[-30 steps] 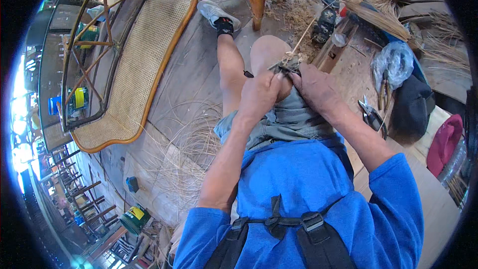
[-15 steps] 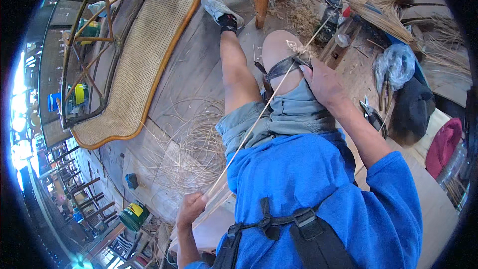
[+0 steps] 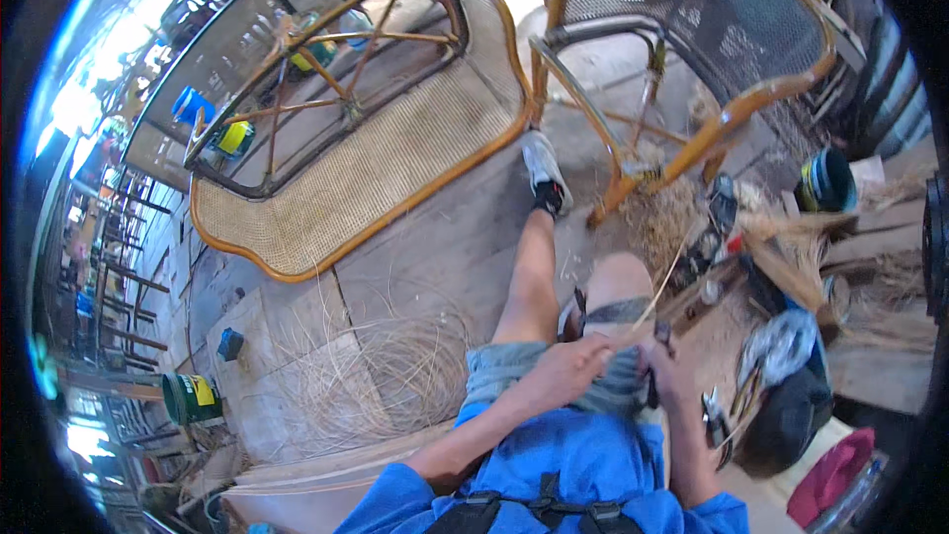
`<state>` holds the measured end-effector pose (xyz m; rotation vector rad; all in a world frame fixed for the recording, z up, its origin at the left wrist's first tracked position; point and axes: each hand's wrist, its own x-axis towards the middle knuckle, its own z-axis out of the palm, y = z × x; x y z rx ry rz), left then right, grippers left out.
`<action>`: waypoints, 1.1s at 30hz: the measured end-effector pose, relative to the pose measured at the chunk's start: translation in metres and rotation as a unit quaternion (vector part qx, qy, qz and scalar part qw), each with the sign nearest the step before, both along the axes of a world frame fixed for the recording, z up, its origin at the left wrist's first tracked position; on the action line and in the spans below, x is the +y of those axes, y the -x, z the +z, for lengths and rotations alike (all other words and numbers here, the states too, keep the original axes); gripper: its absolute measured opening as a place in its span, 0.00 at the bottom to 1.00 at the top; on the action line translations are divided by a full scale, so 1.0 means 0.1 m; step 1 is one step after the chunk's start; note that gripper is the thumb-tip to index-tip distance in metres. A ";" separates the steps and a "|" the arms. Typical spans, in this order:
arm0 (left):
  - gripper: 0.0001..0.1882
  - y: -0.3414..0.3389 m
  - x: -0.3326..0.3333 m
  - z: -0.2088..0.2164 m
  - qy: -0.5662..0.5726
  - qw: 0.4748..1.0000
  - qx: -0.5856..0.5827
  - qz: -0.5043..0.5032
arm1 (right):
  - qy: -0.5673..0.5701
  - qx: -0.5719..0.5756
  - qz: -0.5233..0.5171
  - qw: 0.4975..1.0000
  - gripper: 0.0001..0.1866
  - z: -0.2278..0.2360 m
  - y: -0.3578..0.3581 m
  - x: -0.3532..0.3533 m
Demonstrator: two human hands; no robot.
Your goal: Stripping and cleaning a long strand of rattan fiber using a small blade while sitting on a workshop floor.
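A thin pale cane strip [image 3: 654, 309] slants from my hands up past my right knee. My left hand [image 3: 573, 368] is closed on it, in front of my shorts. Close beside it, my right hand [image 3: 674, 374] is wrapped round a dark, narrow tool [image 3: 652, 391]; blur hides its exact kind. A dark strap pad [image 3: 615, 311] is tied over my right thigh near the knee. On the floor to the left lies a loose tangle of cane strips [image 3: 395, 371].
A woven cane chair frame [image 3: 395, 173] lies on its side at far left; another cane chair [image 3: 732, 124] stands far right. Shavings [image 3: 657, 222], pliers [image 3: 714, 420], a plastic bag [image 3: 779, 348] and a dark cap [image 3: 789, 415] lie right of me. A green bucket [image 3: 183, 400] sits left.
My left hand has come up from the lower left to beside my right hand. My right hand has left the knee pad and now holds a dark tool. The view has tilted up.
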<state>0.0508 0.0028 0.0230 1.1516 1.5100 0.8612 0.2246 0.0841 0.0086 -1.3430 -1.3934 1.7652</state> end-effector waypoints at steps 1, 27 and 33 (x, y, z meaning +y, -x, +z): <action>0.12 -0.01 0.11 0.04 -0.040 0.999 -0.009 -0.023 | 0.032 0.015 0.010 0.999 0.08 0.03 0.08 -0.05; 0.11 -0.05 0.44 -0.64 0.033 0.996 -0.049 0.059 | -0.277 -0.200 0.062 0.938 0.15 -0.27 -0.25 0.52; 0.11 -0.09 0.54 -0.62 0.114 0.988 -0.057 0.088 | -0.250 -0.321 0.134 0.904 0.15 -0.14 -0.01 0.43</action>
